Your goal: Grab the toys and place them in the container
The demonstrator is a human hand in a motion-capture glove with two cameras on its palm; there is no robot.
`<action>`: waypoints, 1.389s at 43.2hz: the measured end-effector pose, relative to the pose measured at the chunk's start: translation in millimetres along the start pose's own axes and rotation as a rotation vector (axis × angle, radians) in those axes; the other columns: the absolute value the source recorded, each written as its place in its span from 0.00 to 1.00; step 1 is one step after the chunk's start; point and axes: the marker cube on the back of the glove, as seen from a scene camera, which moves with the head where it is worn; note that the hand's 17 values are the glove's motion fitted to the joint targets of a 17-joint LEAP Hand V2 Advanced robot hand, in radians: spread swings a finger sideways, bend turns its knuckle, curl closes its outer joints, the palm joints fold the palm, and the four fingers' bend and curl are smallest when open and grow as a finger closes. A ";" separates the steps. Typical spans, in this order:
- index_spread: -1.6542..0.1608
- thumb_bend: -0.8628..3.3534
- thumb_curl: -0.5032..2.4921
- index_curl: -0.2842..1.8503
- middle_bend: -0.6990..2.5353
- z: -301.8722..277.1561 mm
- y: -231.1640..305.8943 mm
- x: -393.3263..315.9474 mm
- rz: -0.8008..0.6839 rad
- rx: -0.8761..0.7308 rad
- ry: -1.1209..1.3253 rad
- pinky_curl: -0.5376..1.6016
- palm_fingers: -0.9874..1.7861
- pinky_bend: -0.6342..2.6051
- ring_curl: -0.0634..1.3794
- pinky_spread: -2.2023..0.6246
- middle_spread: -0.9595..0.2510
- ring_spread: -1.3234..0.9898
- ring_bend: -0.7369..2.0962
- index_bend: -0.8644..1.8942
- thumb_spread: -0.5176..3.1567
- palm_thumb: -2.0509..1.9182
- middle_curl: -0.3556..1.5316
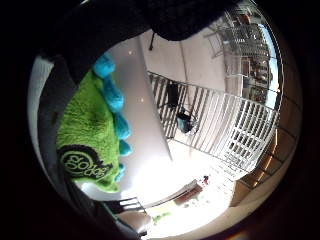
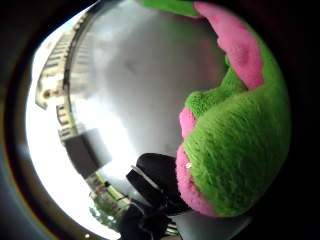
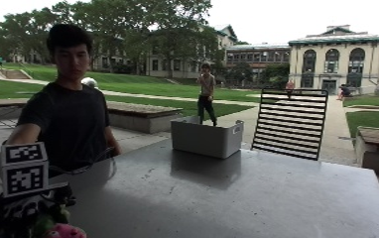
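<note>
1. A fuzzy green plush toy [image 2: 235,150] with pink patches and blue bumps is seen at the near table [image 3: 255,198] corner.
2. A round black printed label, possibly lettered, is carried on it.
3. The toy is gripped by the gloved right hand [image 3: 24,215].
4. A grey boxy container [image 3: 206,136] stands well apart.

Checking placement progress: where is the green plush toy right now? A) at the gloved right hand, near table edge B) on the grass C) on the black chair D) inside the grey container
A: the green plush toy sits under the gloved right hand at the near table edge, far from the grey container, and it fills both palm views.
</note>
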 end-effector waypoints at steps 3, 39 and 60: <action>0.70 0.22 0.26 0.25 0.26 4.2 -1.2 0.1 0.014 -0.020 0.009 0.38 0.40 0.45 0.25 0.80 0.73 0.56 0.34 0.47 0.46 0.56 0.36; 0.81 0.36 0.39 0.46 0.55 -17.8 18.9 -8.0 -0.018 0.166 0.007 0.40 0.83 0.41 0.41 0.61 0.54 0.41 0.63 0.68 0.54 0.79 0.50; 0.76 0.28 0.46 0.58 0.49 -190.7 65.5 -158.4 0.027 0.381 -0.112 0.45 0.71 0.50 0.42 0.62 0.47 0.38 0.68 0.60 0.36 0.70 0.50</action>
